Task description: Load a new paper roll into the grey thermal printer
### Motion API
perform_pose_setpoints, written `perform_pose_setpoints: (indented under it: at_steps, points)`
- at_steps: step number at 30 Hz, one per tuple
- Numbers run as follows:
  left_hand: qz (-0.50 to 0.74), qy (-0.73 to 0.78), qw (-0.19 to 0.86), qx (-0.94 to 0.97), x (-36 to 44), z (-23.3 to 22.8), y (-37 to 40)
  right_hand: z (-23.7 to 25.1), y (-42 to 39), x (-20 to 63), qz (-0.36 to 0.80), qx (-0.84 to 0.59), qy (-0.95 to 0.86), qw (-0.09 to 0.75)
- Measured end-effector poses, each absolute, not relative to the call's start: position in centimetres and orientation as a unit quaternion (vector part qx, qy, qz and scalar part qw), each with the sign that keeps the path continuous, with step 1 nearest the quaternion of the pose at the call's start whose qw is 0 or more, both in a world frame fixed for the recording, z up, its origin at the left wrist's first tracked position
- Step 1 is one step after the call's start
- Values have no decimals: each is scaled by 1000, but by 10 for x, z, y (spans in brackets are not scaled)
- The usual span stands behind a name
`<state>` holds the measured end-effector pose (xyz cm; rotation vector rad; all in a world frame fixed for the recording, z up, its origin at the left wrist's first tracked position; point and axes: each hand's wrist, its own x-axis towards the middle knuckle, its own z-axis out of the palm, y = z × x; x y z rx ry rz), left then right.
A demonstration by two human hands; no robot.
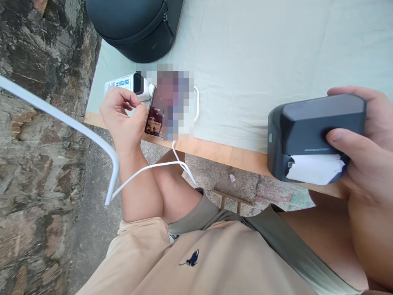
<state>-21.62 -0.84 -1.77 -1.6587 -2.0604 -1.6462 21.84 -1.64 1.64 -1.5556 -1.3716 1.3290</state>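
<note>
My right hand (365, 143) is wrapped around a black label printer (319, 119), with the thumb pressing on its top face. White paper (316, 168) with a torn edge shows in the printer's front opening. My left hand (123, 114) is closed, thumb and forefinger pinched together; whatever lies between them, if anything, cannot be made out. Just right of those fingers a phone (155, 116) lies with its screen lit, partly hidden by a blurred patch. Behind the left hand is a white power bank (123, 82) with blue lettering and a dark display.
A black zipped case (135, 28) stands at the table's upper left. A white cable (147, 167) loops over my left forearm and below the wooden table edge (215, 149). Pale cloth (260, 49) covers the table. A rough stone wall (39, 164) is at left.
</note>
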Motion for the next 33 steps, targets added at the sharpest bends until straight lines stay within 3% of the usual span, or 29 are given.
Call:
perform_pose_setpoints:
  at_steps: [33]
  points:
    - [-512, -666, -12, -542, -221, -17, -12, 15, -16, 218, 517, -593, -519, 334]
